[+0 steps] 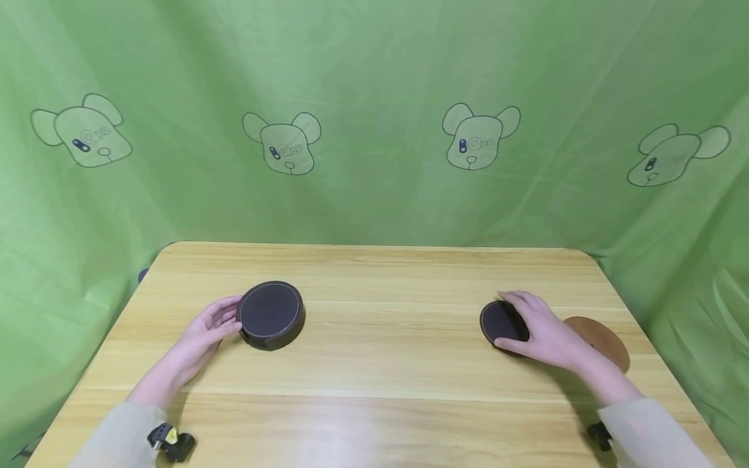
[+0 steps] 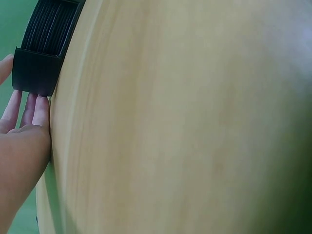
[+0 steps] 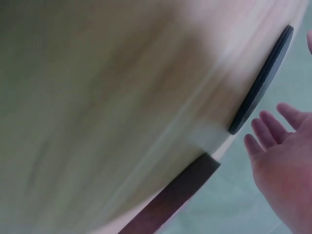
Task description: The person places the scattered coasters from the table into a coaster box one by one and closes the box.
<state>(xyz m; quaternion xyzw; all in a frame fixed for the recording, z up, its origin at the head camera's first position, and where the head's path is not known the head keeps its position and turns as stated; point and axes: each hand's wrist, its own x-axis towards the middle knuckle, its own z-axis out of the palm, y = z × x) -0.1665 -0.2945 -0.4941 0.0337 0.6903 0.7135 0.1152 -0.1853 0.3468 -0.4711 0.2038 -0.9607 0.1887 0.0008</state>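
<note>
A round black holder (image 1: pixel 270 312) with a stack of dark coasters in it stands on the left of the table; the stacked edges show through its side opening in the left wrist view. My left hand (image 1: pixel 207 330) touches its left side with extended fingers (image 2: pixel 41 111). On the right, a couple of thin dark round coasters (image 1: pixel 497 323) lie stacked, their edges (image 3: pixel 262 80) visible in the right wrist view. Over them is my right hand (image 1: pixel 547 335), fingers spread and apart from the coasters. Behind that wrist sits a round brown-topped piece (image 1: pixel 608 344) with a dark side wall (image 3: pixel 170 197).
The wooden table (image 1: pixel 374 364) has rounded far corners. A green curtain (image 1: pixel 374 195) with printed bear heads hangs behind it and down both sides. Small black devices (image 1: pixel 177 445) are strapped at the wrists.
</note>
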